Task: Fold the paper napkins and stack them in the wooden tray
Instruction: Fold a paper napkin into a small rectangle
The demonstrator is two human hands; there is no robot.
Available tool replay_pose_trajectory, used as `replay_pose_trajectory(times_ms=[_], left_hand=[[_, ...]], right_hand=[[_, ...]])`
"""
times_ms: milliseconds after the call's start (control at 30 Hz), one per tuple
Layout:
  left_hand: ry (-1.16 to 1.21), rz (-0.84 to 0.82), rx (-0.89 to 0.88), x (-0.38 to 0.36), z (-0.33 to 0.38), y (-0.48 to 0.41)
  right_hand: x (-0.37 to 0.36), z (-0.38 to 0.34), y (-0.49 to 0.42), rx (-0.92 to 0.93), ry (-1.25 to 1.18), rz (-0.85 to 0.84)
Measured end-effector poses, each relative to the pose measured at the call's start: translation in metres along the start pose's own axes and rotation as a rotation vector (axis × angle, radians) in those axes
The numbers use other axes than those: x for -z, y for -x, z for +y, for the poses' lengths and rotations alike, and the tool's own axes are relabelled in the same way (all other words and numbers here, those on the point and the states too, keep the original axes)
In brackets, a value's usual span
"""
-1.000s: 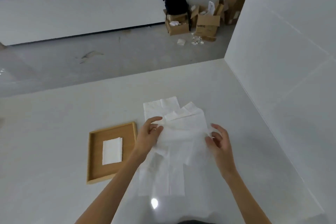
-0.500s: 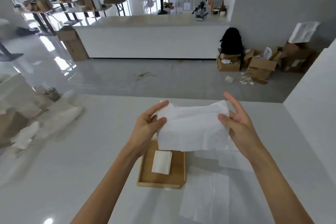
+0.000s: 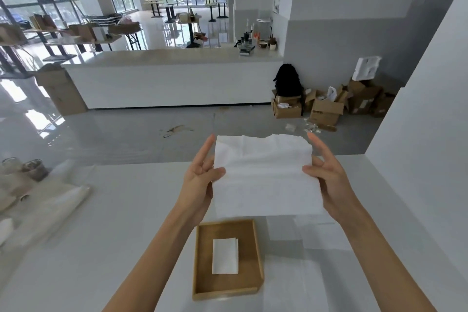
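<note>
White countertop (image 3: 106,223) runs under everything, with a large glass-walled room beyond it. Held up in the air above the counter is the open napkin (image 3: 264,177), pinched at its left edge by the left hand (image 3: 200,182) and at its right edge by the right hand (image 3: 326,177), thumbs in front and the other fingers spread loosely behind.

To fold it well, I would bring the two held edges together evenly, match the corners, then crease it flat on the counter (paper this thin likely tears or skews if pulled tight).

Just below sits the wooden tray (image 3: 257,256), holding one folded napkin (image 3: 225,256). More unfolded sheets (image 3: 321,235) lie to the tray's right; their number is hard to make out, white on white. Blurred clutter (image 3: 38,185) at the far left is unreadable.
</note>
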State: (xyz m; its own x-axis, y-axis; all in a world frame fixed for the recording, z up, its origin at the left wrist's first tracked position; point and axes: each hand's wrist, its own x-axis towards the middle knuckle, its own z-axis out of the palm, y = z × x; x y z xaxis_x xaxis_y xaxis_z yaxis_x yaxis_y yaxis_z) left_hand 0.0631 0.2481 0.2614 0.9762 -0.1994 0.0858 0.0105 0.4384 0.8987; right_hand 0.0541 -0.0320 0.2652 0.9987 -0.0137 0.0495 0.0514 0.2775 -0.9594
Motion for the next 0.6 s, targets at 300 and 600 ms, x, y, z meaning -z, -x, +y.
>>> replay_pose_trajectory(times_ms=[300,600], left_hand=[[-0.064,0.071,-0.163,0.000,0.014,-0.012],[-0.156,0.169,-0.254,0.009,0.023,-0.014]], right_hand=[[-0.021,-0.014,-0.017,0.221,0.046,0.034],[-0.030,-0.022,-0.023,0.329,0.089,-0.067]])
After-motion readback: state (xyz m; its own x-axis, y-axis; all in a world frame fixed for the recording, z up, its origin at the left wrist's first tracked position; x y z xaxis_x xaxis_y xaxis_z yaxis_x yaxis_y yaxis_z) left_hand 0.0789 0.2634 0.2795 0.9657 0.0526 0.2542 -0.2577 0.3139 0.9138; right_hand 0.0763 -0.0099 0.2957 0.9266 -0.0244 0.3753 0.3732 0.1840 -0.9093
